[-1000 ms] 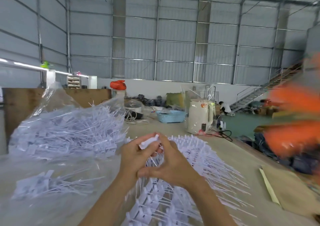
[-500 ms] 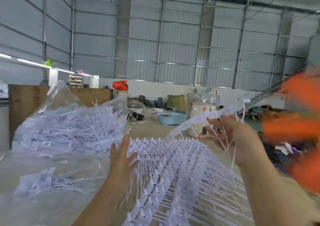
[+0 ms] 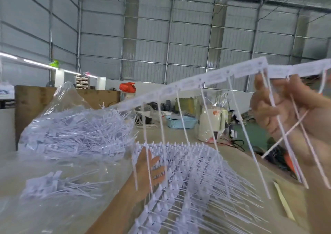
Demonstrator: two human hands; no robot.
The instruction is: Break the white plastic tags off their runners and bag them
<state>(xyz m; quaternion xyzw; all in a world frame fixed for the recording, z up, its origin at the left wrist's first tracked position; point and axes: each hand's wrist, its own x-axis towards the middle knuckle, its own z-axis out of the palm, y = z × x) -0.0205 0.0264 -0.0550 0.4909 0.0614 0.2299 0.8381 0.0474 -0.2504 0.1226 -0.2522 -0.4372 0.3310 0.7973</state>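
Note:
My right hand (image 3: 288,115) is raised at the upper right and grips a long strip of white plastic tags (image 3: 206,79), whose thin tails hang down. The strip slants from the right edge down toward the left. My left hand (image 3: 149,169) lies flat with straight fingers on the stack of white tag runners (image 3: 193,183) on the table. A clear plastic bag (image 3: 71,131) full of loose white tags sits at the left. A smaller bunch of tags (image 3: 53,183) lies under clear plastic in front of it.
The beige table (image 3: 250,164) runs away toward a cream electric kettle (image 3: 212,124) and a light blue basket (image 3: 180,121). A wooden board (image 3: 35,99) stands behind the bag. A pale strip (image 3: 283,201) lies near the right edge. Metal warehouse walls rise beyond.
Both hands were together on the stack. My right hand has pulled one strip of tags up and to the right, and my left hand has flattened onto the stack.

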